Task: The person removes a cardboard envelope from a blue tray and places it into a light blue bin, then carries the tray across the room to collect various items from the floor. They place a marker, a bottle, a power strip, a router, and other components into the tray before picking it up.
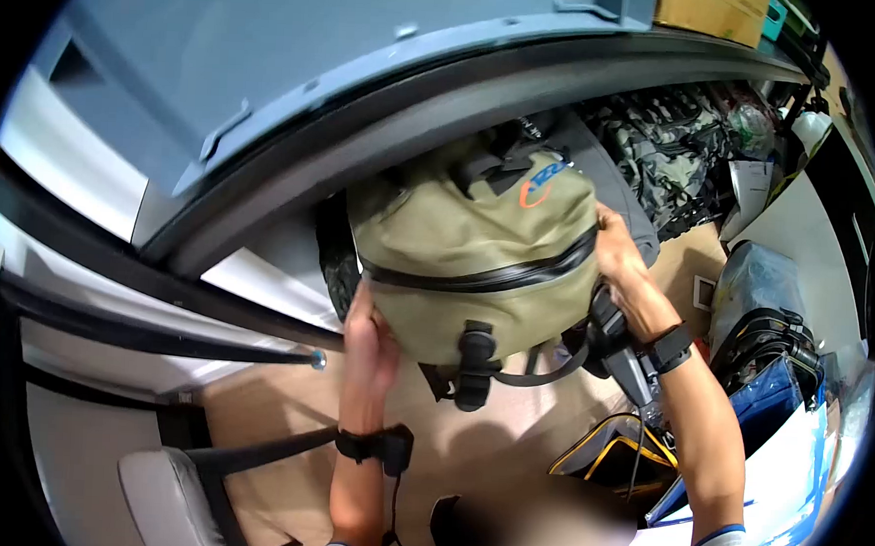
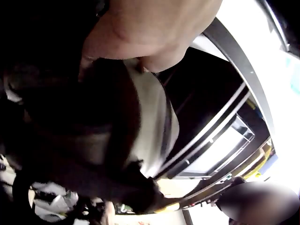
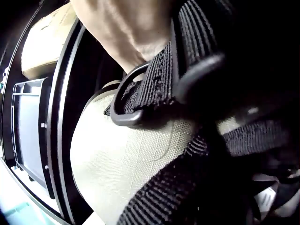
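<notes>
An olive-green backpack (image 1: pixel 478 245) with a black zip across its front is held between both hands, its upper part under the edge of a dark shelf. At its lower left side, my left hand (image 1: pixel 368 348) grips the bag; the left wrist view shows that hand (image 2: pixel 145 33) at the dark edge of the fabric. My right hand (image 1: pixel 622 254) holds the opposite side, with the fingertips out of sight behind it. Close by in the right wrist view, a black webbing strap (image 3: pixel 159 77) with a plastic ring crosses the pale-looking fabric, beside my right hand (image 3: pixel 129 28).
Above the bag runs the dark shelf edge (image 1: pixel 406 106), with a grey-blue tray (image 1: pixel 271 61) and a cardboard box (image 1: pixel 712 14) on top. A camouflage bag (image 1: pixel 668 146) lies at the back right. A grey padded chair part (image 1: pixel 169 500) stands lower left. Bags and plastic-wrapped things crowd the right.
</notes>
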Demonstrator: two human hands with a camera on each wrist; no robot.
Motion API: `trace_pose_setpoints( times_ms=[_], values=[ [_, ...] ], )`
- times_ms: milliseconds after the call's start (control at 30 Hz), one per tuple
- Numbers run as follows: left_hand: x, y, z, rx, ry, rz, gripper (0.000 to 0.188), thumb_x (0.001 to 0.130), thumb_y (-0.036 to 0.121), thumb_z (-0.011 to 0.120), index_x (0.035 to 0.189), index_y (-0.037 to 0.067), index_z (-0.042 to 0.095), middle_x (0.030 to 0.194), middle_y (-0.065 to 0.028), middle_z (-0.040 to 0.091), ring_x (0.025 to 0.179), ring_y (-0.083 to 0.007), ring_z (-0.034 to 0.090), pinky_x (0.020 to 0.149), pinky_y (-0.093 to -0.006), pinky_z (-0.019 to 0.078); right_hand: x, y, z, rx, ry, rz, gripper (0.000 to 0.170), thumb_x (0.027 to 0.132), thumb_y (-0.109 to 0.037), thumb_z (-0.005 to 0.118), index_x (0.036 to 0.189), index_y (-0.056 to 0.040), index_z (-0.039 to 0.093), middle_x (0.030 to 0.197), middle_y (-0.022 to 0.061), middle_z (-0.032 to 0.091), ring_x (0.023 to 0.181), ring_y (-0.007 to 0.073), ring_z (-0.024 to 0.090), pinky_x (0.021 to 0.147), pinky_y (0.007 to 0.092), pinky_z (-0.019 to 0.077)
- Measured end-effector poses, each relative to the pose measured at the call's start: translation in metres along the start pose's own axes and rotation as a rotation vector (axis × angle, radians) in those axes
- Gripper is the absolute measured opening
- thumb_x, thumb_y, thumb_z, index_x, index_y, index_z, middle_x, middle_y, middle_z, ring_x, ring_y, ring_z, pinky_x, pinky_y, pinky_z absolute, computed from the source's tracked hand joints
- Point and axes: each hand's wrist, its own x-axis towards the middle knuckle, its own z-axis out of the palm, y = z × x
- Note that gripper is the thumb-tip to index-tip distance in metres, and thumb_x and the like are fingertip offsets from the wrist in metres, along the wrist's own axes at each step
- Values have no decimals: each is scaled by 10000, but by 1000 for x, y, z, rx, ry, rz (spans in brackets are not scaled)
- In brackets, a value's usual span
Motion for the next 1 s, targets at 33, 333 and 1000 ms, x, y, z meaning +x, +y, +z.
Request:
trace_pose_setpoints(
  times_ms=[33,333,1000],
  values=[
    [-5,1,4,-13,11,2,516,1099,424,475,1443,42,523,1403,-80,624,1262,-229,585,1098,-406,453,1,7,-1,-34,-7,-42,521,941,20,655,1452,-5,560,1277,113,696,1097,175,662,964,303,539],
    [24,19,20,61,36,6,443,955,159,764,1327,6,579,1257,-116,684,1093,-226,673,937,-363,549,21,83,-5,170,98,-194,554,926,140,605,1462,21,526,1391,58,620,1251,149,557,1105,299,430],
    [11,-10,14,461,273,288,490,1040,-64,468,1520,32,485,1422,-164,587,1219,-223,587,1062,-319,454,39,71,48,-209,143,-506,476,949,-6,634,1414,11,536,1281,233,693,1230,275,652,1054,362,483]
  ],
)
